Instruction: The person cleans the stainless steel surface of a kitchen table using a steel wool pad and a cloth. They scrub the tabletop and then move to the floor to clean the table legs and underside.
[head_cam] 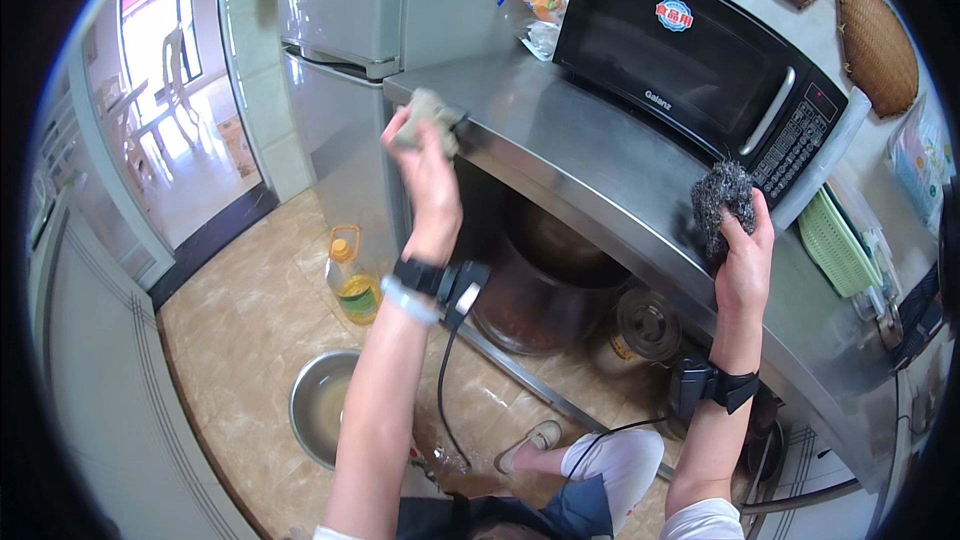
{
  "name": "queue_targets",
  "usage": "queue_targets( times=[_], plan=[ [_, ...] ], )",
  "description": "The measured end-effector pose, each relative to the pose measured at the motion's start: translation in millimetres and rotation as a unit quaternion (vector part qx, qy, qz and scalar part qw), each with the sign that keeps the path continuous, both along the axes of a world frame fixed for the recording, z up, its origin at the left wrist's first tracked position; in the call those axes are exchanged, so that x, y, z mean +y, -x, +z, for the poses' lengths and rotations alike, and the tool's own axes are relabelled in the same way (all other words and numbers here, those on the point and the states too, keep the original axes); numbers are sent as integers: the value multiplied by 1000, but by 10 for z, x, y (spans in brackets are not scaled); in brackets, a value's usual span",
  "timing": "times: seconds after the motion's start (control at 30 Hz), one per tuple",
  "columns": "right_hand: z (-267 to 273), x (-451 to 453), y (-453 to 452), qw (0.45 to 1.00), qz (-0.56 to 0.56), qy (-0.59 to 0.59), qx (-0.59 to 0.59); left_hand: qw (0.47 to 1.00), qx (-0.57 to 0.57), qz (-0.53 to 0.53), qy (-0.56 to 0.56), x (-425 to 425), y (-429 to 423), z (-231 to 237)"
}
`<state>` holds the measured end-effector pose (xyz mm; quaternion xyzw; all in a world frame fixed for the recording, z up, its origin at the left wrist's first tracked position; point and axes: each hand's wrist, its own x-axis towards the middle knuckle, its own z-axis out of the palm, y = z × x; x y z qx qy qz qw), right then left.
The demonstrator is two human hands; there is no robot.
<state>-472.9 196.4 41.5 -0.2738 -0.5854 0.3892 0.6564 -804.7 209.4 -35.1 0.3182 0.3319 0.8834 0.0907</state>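
Observation:
My left hand grips a crumpled beige cloth at the left corner of a stainless steel counter; both the hand and the cloth are blurred. A ball of steel wool is held in my right hand, over the counter's front edge on the right. Just behind the steel wool stands a black Galanz microwave oven with its door closed. Whether the cloth touches the metal, I cannot tell.
Below the counter sit a large dark pot and a lidded jar. On the tiled floor are an oil bottle and a metal basin with cloudy liquid. A refrigerator adjoins the counter; a green basket lies right.

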Motion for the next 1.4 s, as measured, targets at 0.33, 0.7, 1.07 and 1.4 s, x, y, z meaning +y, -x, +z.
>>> queue_targets(
  times=[0.33, 0.7, 1.07, 1.4],
  plan=[
    [46, 3, -40, 989, -83, -77, -98, 869, 489, 47, -54, -514, -2337, -390],
    [86, -200, 17, 962, -154, -94, -206, 865, 417, 264, 94, 156, -105, 127],
    [102, -201, 183, 925, -195, -107, -309, 909, 243, 255, 225, 745, 1154, 275],
    [38, -144, 311, 896, -234, -113, -361, 967, 152, 134, 153, 209, -538, -617]
  ],
)
